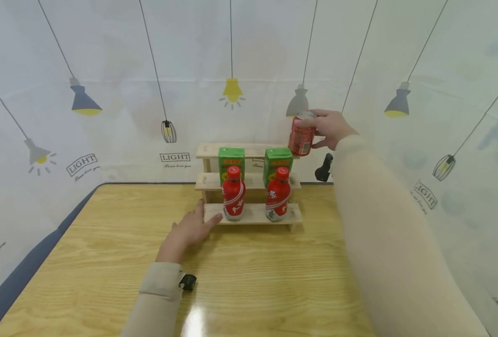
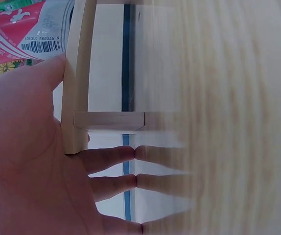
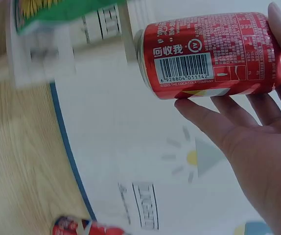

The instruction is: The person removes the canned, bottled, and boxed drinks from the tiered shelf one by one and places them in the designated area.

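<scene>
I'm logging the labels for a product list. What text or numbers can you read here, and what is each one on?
"回收我" and barcode "6 928804 011142": red can held in the right hand.
"6 970282 510101" or close, the last digits blurred: barcode on red bottle label by the left hand.
"LIGHT": printed on backdrop.
Green cartons: print too blurred.

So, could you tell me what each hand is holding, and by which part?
The right hand grips a red can around its side, near the top. The left hand holds nothing; it rests against the wooden shelf.
</scene>
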Demonstrator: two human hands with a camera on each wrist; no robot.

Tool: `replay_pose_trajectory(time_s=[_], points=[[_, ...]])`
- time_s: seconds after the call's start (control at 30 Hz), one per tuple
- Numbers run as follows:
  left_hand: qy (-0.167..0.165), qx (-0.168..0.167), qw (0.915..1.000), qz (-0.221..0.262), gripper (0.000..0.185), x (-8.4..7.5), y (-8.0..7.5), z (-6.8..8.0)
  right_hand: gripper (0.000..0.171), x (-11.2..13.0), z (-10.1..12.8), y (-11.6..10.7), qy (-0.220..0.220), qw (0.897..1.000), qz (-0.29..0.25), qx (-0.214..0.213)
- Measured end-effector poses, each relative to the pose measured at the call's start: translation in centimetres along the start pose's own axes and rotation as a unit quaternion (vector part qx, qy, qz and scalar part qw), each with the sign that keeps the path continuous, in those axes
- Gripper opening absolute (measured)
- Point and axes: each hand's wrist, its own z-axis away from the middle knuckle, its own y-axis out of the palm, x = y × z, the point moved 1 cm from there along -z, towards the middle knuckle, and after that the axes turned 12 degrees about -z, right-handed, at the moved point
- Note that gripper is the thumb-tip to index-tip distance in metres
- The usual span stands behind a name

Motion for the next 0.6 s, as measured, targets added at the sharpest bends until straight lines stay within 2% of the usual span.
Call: replay_pose_trajectory(time_s=[0.27, 0.6], points=[[0.001, 0.000, 1.0000, -0.009, 0.108, 0.7, 0.0, -0.4, 0.083, -2.0, 1.3, -3.6, 0.000, 1.000, -0.019, -0.017], [-0.001, -0.002, 1.0000, -0.005, 0.109, 1.1, 0.0, -0.6, 0.093, -9.7, 1.0, -5.6, 0.021, 0.998, -0.054, -0.036]])
